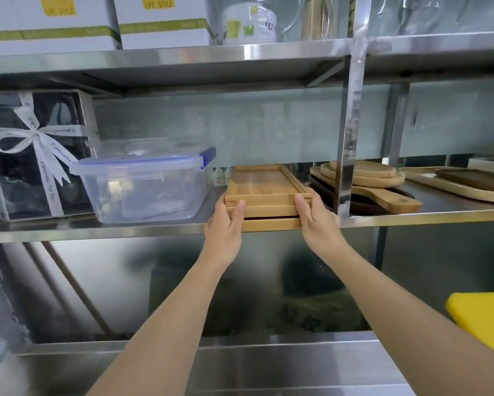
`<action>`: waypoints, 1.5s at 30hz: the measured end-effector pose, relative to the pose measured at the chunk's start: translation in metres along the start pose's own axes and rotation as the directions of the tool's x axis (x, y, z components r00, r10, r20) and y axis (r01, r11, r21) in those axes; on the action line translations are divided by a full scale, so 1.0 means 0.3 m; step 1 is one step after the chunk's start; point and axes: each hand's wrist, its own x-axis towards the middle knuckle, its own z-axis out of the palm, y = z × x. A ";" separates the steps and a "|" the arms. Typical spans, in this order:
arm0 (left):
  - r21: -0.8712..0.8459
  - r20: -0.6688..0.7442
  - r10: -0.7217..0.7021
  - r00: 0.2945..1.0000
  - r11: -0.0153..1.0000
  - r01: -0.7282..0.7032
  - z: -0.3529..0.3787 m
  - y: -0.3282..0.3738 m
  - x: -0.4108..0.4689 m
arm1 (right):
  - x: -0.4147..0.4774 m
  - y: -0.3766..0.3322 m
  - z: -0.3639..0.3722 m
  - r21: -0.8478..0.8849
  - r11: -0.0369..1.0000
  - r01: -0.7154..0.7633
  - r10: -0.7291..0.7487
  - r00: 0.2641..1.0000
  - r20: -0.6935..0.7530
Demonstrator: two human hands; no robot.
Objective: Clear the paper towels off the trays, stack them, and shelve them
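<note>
Stainless shelf point(154, 228), reflective.
Stacked rectangular bamboo trays point(266, 187), bare; left hand point(225, 224) and right hand point(317, 221) gripping near corners.

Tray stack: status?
Left hand and right hand grip tray stack, front edge overhanging shelf. No paper towels visible. Plastic container left, wooden boards right.

Stacked wooden trays point(264, 192) flat on steel shelf point(125, 228)

Single head view, facing forward, close to steel shelf point(125, 230), arms reaching in
</note>
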 end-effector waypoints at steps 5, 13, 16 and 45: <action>0.046 0.164 0.051 0.985 0.997 -0.059 -0.091 -0.053 -0.019 | -0.029 0.033 -0.074 0.076 0.989 0.128 -0.144 0.948 0.285; 0.041 0.110 0.068 0.992 0.997 -0.073 -0.086 -0.038 -0.026 | -0.013 0.016 -0.084 0.095 0.993 0.075 -0.099 0.953 0.285; 0.043 0.085 0.056 0.995 0.997 -0.060 -0.087 -0.040 -0.017 | -0.001 0.025 -0.065 0.068 0.995 0.066 -0.082 0.963 0.258; 0.381 -0.141 0.015 0.990 0.924 0.040 -0.136 0.041 -0.026 | -0.043 -0.075 -0.123 -0.484 0.856 0.183 -0.145 0.983 0.116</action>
